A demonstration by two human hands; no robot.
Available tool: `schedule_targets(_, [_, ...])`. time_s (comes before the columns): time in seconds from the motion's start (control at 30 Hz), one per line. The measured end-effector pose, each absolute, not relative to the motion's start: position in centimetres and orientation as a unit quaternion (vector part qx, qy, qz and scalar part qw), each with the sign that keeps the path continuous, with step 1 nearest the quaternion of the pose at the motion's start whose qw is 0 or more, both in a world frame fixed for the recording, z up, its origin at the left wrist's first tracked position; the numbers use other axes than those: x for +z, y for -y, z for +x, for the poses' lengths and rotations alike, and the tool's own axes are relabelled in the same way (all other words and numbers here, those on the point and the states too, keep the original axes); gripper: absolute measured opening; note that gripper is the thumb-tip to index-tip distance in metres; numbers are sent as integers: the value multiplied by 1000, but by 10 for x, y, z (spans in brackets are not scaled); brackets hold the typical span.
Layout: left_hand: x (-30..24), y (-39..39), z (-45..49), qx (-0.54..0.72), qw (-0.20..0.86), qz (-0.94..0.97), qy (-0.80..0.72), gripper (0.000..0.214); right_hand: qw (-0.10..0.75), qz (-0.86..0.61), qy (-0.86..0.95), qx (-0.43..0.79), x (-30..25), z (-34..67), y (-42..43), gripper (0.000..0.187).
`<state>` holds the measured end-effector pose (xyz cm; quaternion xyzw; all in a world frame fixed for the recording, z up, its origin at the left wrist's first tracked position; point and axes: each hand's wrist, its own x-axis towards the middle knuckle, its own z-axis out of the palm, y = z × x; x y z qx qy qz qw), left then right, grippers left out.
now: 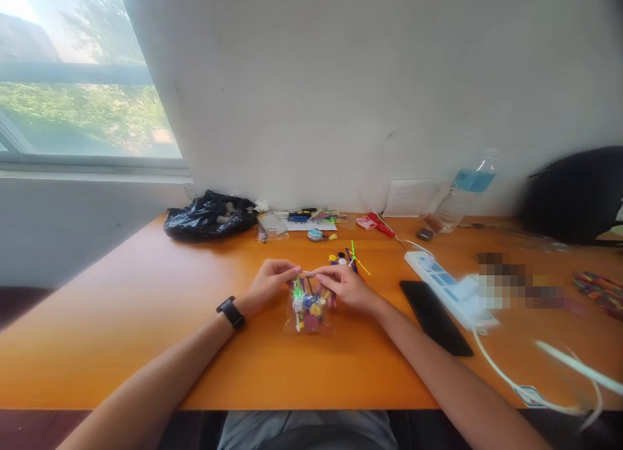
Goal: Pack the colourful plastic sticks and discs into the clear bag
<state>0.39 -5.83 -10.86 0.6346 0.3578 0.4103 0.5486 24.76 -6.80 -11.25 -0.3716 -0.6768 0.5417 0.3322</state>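
A clear plastic bag with small colourful plastic pieces inside hangs between my hands, above the front half of the table. My left hand pinches the left side of the bag's top edge. On the right side of that edge, the thumb and fingers of my right hand are closed. Blue, yellow, white and green pieces show through the film. Just beyond my right hand lie loose plastic pieces, some round and some like thin sticks.
The wooden table meets a wall. A black plastic bag sits at the back left, small items along the back. To the right are a black phone-like slab, a white power strip with cables, and a clear bottle.
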Motion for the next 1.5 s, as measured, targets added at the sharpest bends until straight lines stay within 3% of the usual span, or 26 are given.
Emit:
schedule_targets(0.17, [-113, 49, -1, 458, 557, 563, -403, 59, 341, -368, 640, 582, -105, 251, 70, 41])
schedule_targets(0.33, [-126, 32, -9, 492, 524, 541, -437, 62, 202, -353, 639, 653, -93, 254, 79, 39])
schedule_targets(0.37, [-128, 29, -10, 501, 517, 539, -438, 63, 236, -356, 632, 646, -90, 254, 78, 40])
schedule_targets(0.47, [-131, 26, -11, 526, 502, 529, -437, 66, 487, -369, 562, 557, -80, 256, 69, 49])
schedule_targets(0.53, [-131, 25, -11, 530, 506, 521, -438, 67, 571, -360, 531, 512, -76, 257, 63, 54])
schedule_targets(0.6, [-132, 25, -10, 526, 508, 521, -441, 68, 593, -364, 517, 499, -77, 255, 61, 55])
schedule_targets(0.8, [-135, 24, -11, 492, 492, 566, -443, 62, 523, -417, 570, 477, -97, 247, 66, 45])
schedule_targets(1.07, [-127, 30, -9, 440, 439, 650, -437, 45, 648, -480, 546, 227, -102, 299, 25, 32])
schedule_targets(1.33, [-137, 29, -8, 423, 419, 677, -432, 39, 469, -605, 628, 144, -121, 320, 9, 64])
schedule_targets(1.5, [-141, 27, -8, 407, 400, 703, -425, 38, 351, -579, 725, 125, -128, 309, 22, 74])
